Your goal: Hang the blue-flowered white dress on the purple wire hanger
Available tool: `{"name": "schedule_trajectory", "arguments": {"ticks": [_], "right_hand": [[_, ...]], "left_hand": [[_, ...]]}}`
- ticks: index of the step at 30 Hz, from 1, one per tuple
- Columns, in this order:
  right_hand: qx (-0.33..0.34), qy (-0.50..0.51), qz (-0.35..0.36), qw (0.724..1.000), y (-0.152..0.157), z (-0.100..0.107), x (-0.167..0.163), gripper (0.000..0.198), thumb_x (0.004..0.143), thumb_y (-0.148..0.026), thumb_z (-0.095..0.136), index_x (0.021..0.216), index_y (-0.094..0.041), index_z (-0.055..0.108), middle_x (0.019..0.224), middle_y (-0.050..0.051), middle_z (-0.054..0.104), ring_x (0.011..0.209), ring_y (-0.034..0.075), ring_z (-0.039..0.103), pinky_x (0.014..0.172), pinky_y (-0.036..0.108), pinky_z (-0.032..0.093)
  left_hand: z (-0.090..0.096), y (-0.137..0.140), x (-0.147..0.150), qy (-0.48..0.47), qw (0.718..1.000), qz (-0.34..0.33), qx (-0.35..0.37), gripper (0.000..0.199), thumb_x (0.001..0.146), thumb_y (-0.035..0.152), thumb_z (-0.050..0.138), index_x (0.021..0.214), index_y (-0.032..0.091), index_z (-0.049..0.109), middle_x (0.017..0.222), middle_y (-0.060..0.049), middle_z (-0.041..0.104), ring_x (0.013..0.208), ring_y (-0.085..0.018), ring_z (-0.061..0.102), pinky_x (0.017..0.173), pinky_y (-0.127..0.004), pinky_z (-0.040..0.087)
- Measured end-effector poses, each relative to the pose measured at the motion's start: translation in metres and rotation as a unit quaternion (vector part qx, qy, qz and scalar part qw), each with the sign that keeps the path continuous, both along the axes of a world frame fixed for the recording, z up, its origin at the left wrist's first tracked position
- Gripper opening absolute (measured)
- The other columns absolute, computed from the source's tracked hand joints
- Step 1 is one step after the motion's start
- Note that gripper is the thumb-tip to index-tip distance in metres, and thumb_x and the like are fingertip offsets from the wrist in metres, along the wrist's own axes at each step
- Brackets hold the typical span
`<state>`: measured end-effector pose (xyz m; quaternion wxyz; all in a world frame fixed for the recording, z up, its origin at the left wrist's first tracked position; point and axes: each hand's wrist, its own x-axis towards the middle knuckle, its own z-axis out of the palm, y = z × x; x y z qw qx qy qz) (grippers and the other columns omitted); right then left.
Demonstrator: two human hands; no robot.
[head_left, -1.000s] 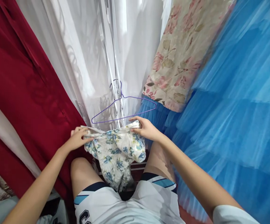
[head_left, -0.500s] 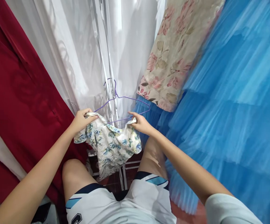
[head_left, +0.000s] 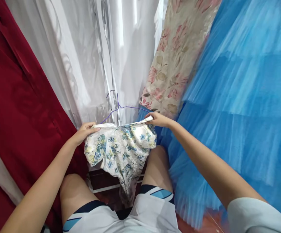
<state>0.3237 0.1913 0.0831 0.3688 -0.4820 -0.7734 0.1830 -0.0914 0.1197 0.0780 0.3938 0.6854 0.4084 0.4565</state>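
Note:
A small white blouse (head_left: 125, 149) with a blue and yellow floral print hangs stretched between my two hands, above my knees. My left hand (head_left: 84, 132) pinches one end of its top edge. At the opposite end, my right hand (head_left: 158, 119) grips the same edge between thumb and fingers. Right behind the blouse is a purple wire hanger (head_left: 133, 107), its hook up at a white metal stand (head_left: 110, 64). The hanger's lower part is hidden by the cloth, so I cannot tell whether it is inside the blouse.
Dark red fabric (head_left: 30, 97) drapes down the left side. White curtains (head_left: 64, 48) hang behind the stand. To the right are a beige cloth with pink flowers (head_left: 171, 64) and a tiered blue tulle skirt (head_left: 237, 97). Reddish floor (head_left: 209, 221) shows at the lower right.
My right hand has moved right and slightly up, and my left hand a little down. The blouse's top edge, slack before, is pulled wide and nearly straight, covering the hanger's lower bar.

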Motion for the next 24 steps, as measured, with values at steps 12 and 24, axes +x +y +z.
{"name": "schedule_trajectory", "arguments": {"ticks": [12, 24], "right_hand": [[-0.018, 0.051, -0.098, 0.994, 0.046, -0.023, -0.025, 0.088, 0.052, -0.004, 0.072, 0.138, -0.011, 0.053, 0.099, 0.007, 0.070, 0.079, 0.019, 0.062, 0.071, 0.026, 0.049], [-0.268, 0.174, 0.120, 0.940, -0.018, 0.003, 0.026, 0.022, 0.052, -0.004, 0.079, 0.073, -0.007, 0.074, 0.068, 0.007, 0.073, 0.068, 0.022, 0.068, 0.063, 0.031, 0.053]], "left_hand": [[0.010, -0.010, 0.011, 0.003, 0.996, -0.065, -0.066, 0.031, 0.061, 0.034, 0.081, 0.062, 0.017, 0.055, 0.057, 0.001, 0.053, 0.047, -0.011, 0.049, 0.041, -0.020, 0.035], [-0.003, 0.014, 0.017, -0.251, 0.956, 0.140, 0.062, 0.030, 0.086, 0.044, 0.053, 0.071, 0.018, 0.059, 0.070, 0.000, 0.068, 0.070, -0.018, 0.064, 0.077, -0.038, 0.057]]}}
